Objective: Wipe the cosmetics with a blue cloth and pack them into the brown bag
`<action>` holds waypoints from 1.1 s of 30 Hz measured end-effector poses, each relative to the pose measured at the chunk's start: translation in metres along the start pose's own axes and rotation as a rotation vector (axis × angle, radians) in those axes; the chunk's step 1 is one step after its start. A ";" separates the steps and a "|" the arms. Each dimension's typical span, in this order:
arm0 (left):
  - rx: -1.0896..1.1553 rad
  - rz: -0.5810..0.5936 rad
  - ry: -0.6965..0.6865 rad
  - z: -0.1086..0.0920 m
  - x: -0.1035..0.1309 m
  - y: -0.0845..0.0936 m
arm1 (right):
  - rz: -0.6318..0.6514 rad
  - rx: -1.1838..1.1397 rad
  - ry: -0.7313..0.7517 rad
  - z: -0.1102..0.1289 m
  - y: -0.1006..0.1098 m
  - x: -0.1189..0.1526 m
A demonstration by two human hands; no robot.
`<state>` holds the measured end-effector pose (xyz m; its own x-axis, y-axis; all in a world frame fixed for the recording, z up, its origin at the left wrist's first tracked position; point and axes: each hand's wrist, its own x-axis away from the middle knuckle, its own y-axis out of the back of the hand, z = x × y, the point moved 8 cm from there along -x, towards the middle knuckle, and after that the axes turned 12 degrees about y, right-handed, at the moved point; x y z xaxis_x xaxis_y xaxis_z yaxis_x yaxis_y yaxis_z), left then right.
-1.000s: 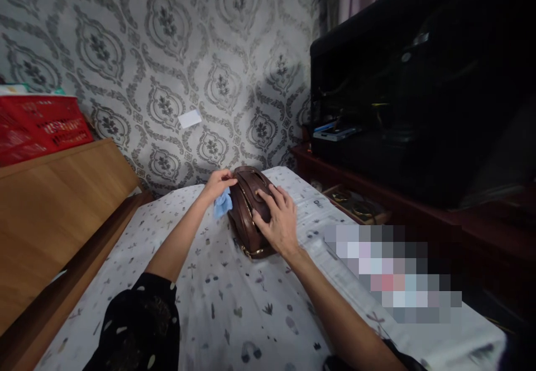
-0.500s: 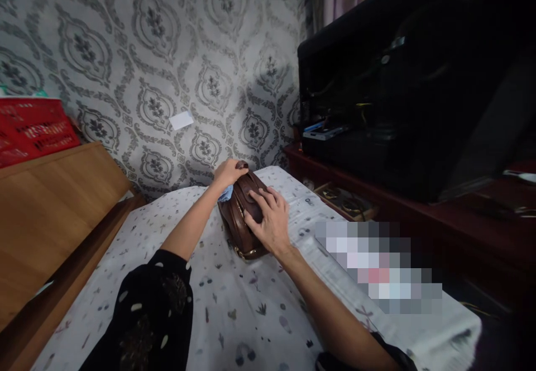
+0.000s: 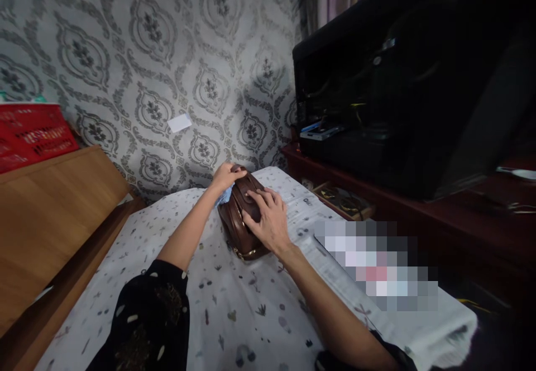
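Note:
A brown leather bag [image 3: 237, 221] with gold-coloured zips lies on a white patterned sheet [image 3: 234, 293]. At the bag's far left end, my left hand [image 3: 224, 180] is closed around a light blue cloth [image 3: 224, 196], part of which pokes out under the palm. Its thumb reaches over the bag's top beside the handle; the other fingers are mostly hidden. My right hand [image 3: 271, 220] lies on the bag's right side with fingers spread, steadying contact along the leather and holding nothing.
To the right, a large black television [image 3: 377, 108] stands on a dark red cabinet [image 3: 288, 150] with an open drawer [image 3: 349, 203]. A wooden headboard [image 3: 62, 209] and a red basket [image 3: 33, 136] are on the left. A blurred-out item [image 3: 377, 265] lies at the sheet's right side.
My left hand has shifted slightly at the bag's far end, and a little more of the blue cloth shows. My right hand stays on the bag. The view has moved slightly.

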<state>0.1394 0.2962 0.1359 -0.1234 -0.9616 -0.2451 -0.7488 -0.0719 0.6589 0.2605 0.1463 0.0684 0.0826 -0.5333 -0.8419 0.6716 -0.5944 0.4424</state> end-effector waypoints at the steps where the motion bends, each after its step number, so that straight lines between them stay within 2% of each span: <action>1: 0.013 0.007 -0.011 -0.001 0.002 0.000 | 0.024 0.002 -0.003 -0.001 0.000 -0.003; 8: 0.079 0.114 -0.096 -0.011 0.015 -0.004 | 0.285 0.079 0.029 -0.002 -0.008 -0.028; 12: 0.076 0.129 -0.101 -0.010 0.015 0.001 | 0.326 0.105 0.037 -0.004 -0.009 -0.033; 17: 0.039 0.069 -0.083 0.003 0.018 0.026 | 0.265 0.107 0.045 -0.004 -0.010 -0.022; 22: -0.034 -0.017 -0.035 0.021 0.027 0.048 | 0.104 0.129 0.019 0.001 -0.007 0.002; 27: -0.107 -0.115 0.021 0.025 0.036 0.050 | -0.019 0.147 0.031 0.008 -0.007 0.022; 33: -0.158 -0.149 0.027 0.009 0.053 0.044 | -0.027 0.137 0.039 0.005 -0.012 0.030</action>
<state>0.0939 0.2442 0.1461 0.0005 -0.9438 -0.3305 -0.6460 -0.2526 0.7203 0.2513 0.1350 0.0391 0.0959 -0.4935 -0.8644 0.5673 -0.6865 0.4549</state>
